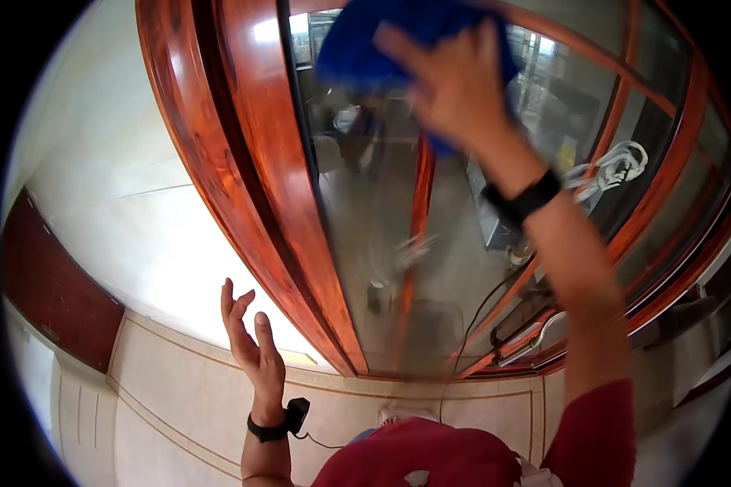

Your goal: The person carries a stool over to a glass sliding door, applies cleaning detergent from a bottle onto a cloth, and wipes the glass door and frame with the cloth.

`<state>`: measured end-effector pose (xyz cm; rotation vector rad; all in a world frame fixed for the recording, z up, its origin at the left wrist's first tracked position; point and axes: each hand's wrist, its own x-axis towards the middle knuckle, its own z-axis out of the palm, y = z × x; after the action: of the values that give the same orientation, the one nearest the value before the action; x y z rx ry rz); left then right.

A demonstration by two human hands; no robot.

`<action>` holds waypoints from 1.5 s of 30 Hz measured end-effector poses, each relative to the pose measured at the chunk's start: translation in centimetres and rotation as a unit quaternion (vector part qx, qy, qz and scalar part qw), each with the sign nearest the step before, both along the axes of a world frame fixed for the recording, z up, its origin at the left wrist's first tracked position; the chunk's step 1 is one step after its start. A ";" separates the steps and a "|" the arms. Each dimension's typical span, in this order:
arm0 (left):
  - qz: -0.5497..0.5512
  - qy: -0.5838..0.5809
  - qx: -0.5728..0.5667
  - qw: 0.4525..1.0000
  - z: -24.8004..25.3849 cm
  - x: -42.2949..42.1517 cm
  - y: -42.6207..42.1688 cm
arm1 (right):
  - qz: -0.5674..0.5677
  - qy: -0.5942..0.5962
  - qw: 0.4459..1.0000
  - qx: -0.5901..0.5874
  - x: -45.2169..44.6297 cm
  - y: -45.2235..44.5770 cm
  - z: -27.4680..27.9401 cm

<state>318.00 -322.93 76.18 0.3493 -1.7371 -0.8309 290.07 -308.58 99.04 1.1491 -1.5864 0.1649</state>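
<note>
My right hand [463,89], smeared by motion, lies over a blue cloth [357,45] high on the glass. Its fingers are spread on the cloth and hold it against the glass pane [353,203], which has a reddish-brown wooden frame [272,162]. Lower and to the left, my left hand [253,345] is raised with its fingers apart and holds nothing. It is nearest to the frame's lower left part but looks apart from it. Each wrist wears a black band; a small device with a thin cable sits on the left one.
A white wall [138,203] rises left of the frame, with a dark red-brown panel [53,284] beyond it. White marks [621,166] show on or behind the glass at right. A dark cable [471,329] runs down toward the tiled floor [195,414]. My foot [388,415] is near the base.
</note>
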 end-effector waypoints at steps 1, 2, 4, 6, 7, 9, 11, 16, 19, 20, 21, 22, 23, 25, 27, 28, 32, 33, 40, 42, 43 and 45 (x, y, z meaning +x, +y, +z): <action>-0.010 0.001 0.007 1.000 0.0 -0.1 -0.1 | 0.032 0.144 0.987 -0.063 -2.9 0.6 3.5; -0.022 0.004 0.013 1.000 -0.1 -0.3 -0.1 | -0.004 0.096 0.984 -0.151 -0.6 1.1 6.2; -0.032 0.016 0.012 0.999 0.0 -1.0 0.3 | -0.024 0.179 0.954 -0.241 -3.8 2.7 11.1; -0.041 0.012 0.012 0.999 -0.1 -1.4 0.5 | -0.071 0.129 0.912 -0.382 -5.3 3.4 13.6; -0.042 0.017 0.002 0.999 -0.3 -1.6 0.4 | -0.075 0.129 0.905 -0.398 -5.6 3.1 13.6; -0.075 0.028 0.042 0.996 0.4 -2.2 1.0 | -0.076 0.135 0.888 -0.433 -5.4 2.0 13.6; -0.131 0.061 0.103 0.984 0.8 -3.7 1.4 | -0.146 0.128 0.925 -0.326 -2.9 -1.6 11.1; -0.169 0.052 0.007 0.984 4.2 -7.7 2.9 | 0.113 0.086 0.987 -0.071 1.3 -8.9 8.0; -0.137 0.076 -0.061 0.986 7.2 -8.8 2.6 | 0.136 0.118 0.973 -0.145 1.9 -10.4 10.2; -0.126 0.090 -0.073 0.985 7.9 -9.2 2.1 | 0.111 0.126 0.974 -0.150 1.7 -10.1 11.1; -0.130 0.124 -0.055 0.982 8.3 -9.8 1.6 | 0.086 0.133 0.975 -0.156 1.3 -9.6 11.9; -0.112 0.140 -0.077 0.981 8.7 -10.3 0.8 | 0.059 0.139 0.975 -0.160 1.0 -8.8 12.8; -0.083 0.128 -0.100 0.983 9.2 -10.4 0.0 | 0.056 0.145 0.972 -0.176 0.4 -7.4 13.9; -0.012 0.105 -0.149 0.983 10.5 -9.7 -1.5 | 0.009 0.161 0.970 -0.183 -0.7 -3.4 14.6; 0.057 0.105 -0.193 0.974 10.9 -9.4 -3.7 | -0.060 0.154 0.966 -0.201 -2.4 1.3 14.3; 0.063 0.125 -0.214 0.967 10.5 -9.4 -5.5 | -0.106 0.141 0.960 -0.219 -3.7 3.8 13.9; 0.175 0.069 -0.244 0.951 9.0 -9.3 -9.9 | -0.161 0.050 0.919 -0.357 -9.7 15.6 11.4; 0.188 0.055 -0.245 0.949 8.8 -9.3 -10.4 | -0.163 0.034 0.918 -0.358 -10.6 18.1 9.7; 0.150 0.027 -0.230 0.961 6.8 -11.7 -12.6 | -0.228 -0.073 0.936 -0.258 -13.2 28.4 -10.0; 0.173 0.034 -0.242 0.954 6.4 -12.6 -12.7 | -0.215 -0.115 0.946 -0.214 -12.3 27.4 -18.4; 0.181 0.040 -0.245 0.951 6.4 -12.9 -12.6 | -0.231 -0.156 0.945 -0.172 -10.8 26.6 -21.8; 0.191 0.043 -0.245 0.950 6.2 -13.0 -12.4 | -0.260 -0.246 0.934 -0.028 -9.8 25.9 -31.1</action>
<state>304.98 -335.29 82.41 0.2909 -1.6561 -0.1214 280.26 -282.68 67.95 0.6299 -2.2617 0.1515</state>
